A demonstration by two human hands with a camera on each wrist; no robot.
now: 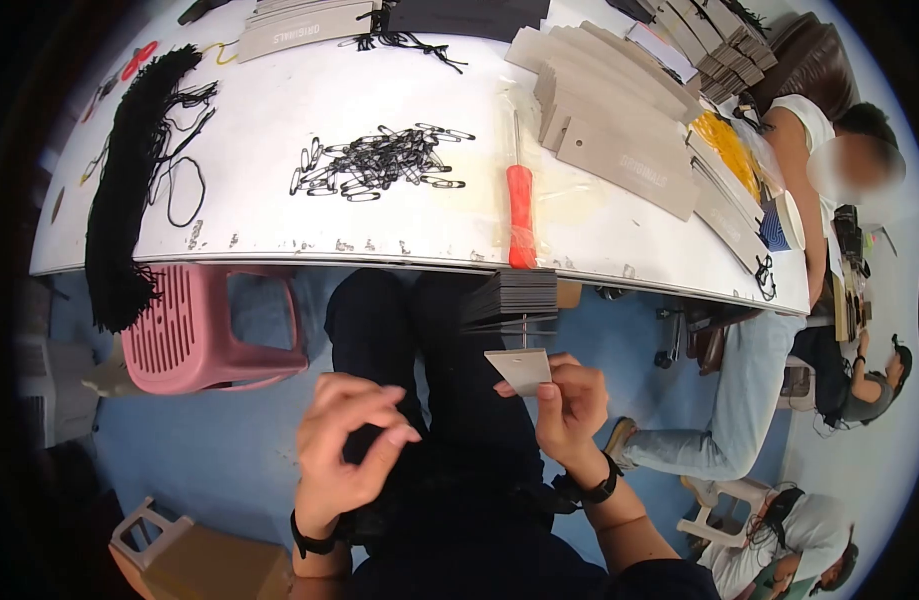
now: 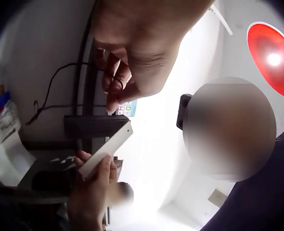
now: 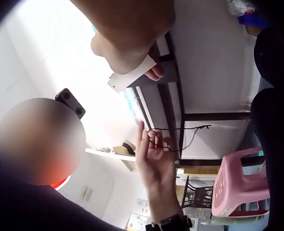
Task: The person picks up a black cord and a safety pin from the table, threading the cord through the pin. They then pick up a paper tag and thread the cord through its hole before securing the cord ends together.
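A grey card tag with a small hole (image 1: 520, 371) is pinched between the thumb and fingers of my right hand (image 1: 569, 405). Just beyond it, a stack of dark tags (image 1: 514, 293) hangs at the table edge around a thin metal rod. My left hand (image 1: 351, 450) is raised to the left, apart from the tag, its fingers bent. In the left wrist view it pinches a thin black cord (image 2: 49, 86), whose loop passes by the fingertips and trails away; the right wrist view shows the cord (image 3: 192, 128) too.
On the white table (image 1: 279, 225) lie a pile of safety pins (image 1: 384, 160), a bundle of black cords (image 1: 134, 190), a taped red-handled tool (image 1: 520, 210) and stacks of grey tags (image 1: 619, 150). A pink stool (image 1: 164, 335) stands left; a seated person (image 1: 794, 140) is at right.
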